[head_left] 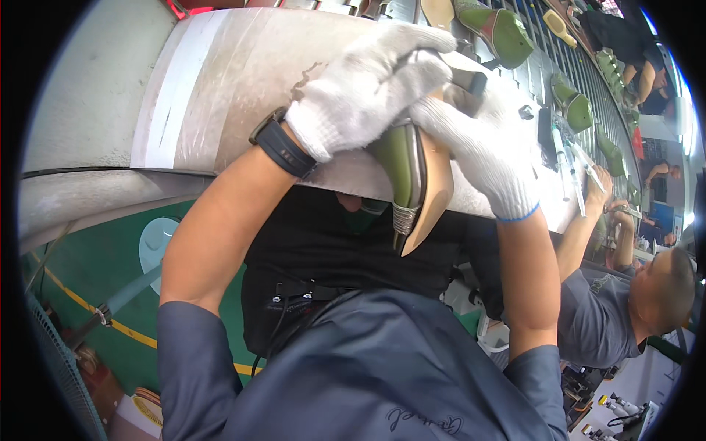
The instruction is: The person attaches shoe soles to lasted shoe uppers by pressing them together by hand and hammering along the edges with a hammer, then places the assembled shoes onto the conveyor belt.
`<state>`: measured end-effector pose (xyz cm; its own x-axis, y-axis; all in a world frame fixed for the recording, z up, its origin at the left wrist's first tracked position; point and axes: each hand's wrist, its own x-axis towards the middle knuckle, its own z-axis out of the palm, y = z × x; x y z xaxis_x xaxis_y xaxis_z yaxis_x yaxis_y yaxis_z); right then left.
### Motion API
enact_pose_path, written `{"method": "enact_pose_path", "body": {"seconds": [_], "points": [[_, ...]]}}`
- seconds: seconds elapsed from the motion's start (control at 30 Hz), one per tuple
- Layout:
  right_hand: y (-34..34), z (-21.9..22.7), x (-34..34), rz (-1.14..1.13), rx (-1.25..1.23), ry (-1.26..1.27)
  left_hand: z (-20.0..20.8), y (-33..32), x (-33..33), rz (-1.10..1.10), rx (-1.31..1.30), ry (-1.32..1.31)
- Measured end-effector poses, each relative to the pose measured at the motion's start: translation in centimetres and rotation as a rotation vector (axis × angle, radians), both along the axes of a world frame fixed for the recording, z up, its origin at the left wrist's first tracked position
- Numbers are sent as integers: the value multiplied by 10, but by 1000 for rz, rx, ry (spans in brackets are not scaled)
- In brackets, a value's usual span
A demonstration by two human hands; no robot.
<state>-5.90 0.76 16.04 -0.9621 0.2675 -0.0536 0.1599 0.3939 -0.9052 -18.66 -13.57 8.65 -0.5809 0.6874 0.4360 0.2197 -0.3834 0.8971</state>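
Observation:
Between my hands, over the bench's near edge, lies a pointed green shoe (388,158) with a tan sole (434,189) and a glittery band near its toe. The toe points toward me and the shoe is tilted on its side. My left hand (371,92), in a white knit glove, is closed at the shoe's far part, its fingers bent over it. My right hand (482,147), gloved alike, grips the sole side from the right. Beside my fingertips shows a pale curved piece (468,73) with a dark end; I cannot tell its kind. The shoe's heel end is mostly hidden.
A roller conveyor (540,44) carries several green shoes (507,37) beyond the bench (257,66). Syringe-like tubes (570,165) lie to the right, near a co-worker's hand (599,184). The co-worker (618,309) sits close at my right. A round pale-blue disc (157,246) is below left.

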Motion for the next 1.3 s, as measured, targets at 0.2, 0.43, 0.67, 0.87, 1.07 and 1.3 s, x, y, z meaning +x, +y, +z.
{"method": "enact_pose_path", "body": {"seconds": [0.2, 0.43, 0.67, 0.87, 1.07, 1.3], "points": [[-18, 24, 15, 90, 155, -177, 10, -55, -20, 156, -142, 370], [-18, 8, 40, 228, 1043, 240, -19, -125, 52, 461, -194, 629], [-9, -21, 27, 278, 880, 488, -8, -129, 60, 348, -381, 433], [-1, -11, 11, 461, 753, 471, 19, -101, 56, 285, -543, 115], [-11, -10, 21, 370, 887, 394, 27, -88, 50, 360, -701, 176], [6, -33, 7, 391, 882, 507, 37, -71, 55, 383, -753, 180]]}}
